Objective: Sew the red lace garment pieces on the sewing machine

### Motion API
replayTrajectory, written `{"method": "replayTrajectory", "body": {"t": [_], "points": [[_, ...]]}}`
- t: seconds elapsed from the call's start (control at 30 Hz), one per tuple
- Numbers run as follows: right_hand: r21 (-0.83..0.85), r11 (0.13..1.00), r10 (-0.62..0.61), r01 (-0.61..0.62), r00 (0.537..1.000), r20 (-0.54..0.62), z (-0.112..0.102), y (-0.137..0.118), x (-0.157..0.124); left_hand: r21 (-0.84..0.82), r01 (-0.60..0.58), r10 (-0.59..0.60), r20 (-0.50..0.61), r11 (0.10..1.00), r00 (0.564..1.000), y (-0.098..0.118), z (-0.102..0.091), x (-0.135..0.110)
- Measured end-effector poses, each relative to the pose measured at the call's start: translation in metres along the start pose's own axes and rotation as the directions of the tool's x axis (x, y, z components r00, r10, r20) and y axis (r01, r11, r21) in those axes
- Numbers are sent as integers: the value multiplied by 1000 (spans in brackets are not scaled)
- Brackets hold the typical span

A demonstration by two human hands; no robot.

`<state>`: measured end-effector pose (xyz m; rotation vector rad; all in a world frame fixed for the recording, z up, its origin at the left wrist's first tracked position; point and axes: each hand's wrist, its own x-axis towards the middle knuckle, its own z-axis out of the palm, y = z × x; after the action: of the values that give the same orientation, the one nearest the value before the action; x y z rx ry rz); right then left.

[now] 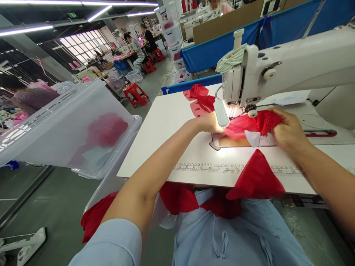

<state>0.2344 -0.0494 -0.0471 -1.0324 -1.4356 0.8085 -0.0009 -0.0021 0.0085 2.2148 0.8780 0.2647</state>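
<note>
A white sewing machine (288,66) stands over the worktable, its lit needle area above a piece of red lace fabric (241,125). My right hand (290,127) is closed on the bunched lace right of the presser area. My left hand (212,122) lies at the left end of the same fabric; a small white lamp (221,112) hides its fingers. A white label-like scrap (253,138) lies at the fabric's near edge. Below it, a red cloth piece (257,177) hangs over the table edge. More red cloth (179,197) lies across my lap.
Sheer red pieces (198,99) lie behind my left hand on the white table (161,125). A printed ruler (210,168) runs along its front edge. At left stands a translucent plastic bin (69,125) with red cloth inside. Beyond are a red stool (135,94) and people at other machines.
</note>
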Motion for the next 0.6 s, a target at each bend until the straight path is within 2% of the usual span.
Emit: {"method": "replayTrajectory", "body": {"t": [0.2, 0.4, 0.6], "points": [[175, 978, 107, -110, 994, 26, 4, -3, 0, -56, -36, 34, -25, 998, 999, 4, 6, -8], [195, 970, 138, -148, 989, 60, 0, -4, 0, -98, -72, 50, -214, 993, 976, -2, 27, -10], [146, 978, 131, -146, 985, 113, -7, -1, 2, -90, -62, 44, -188, 994, 981, -4, 21, -6]]}}
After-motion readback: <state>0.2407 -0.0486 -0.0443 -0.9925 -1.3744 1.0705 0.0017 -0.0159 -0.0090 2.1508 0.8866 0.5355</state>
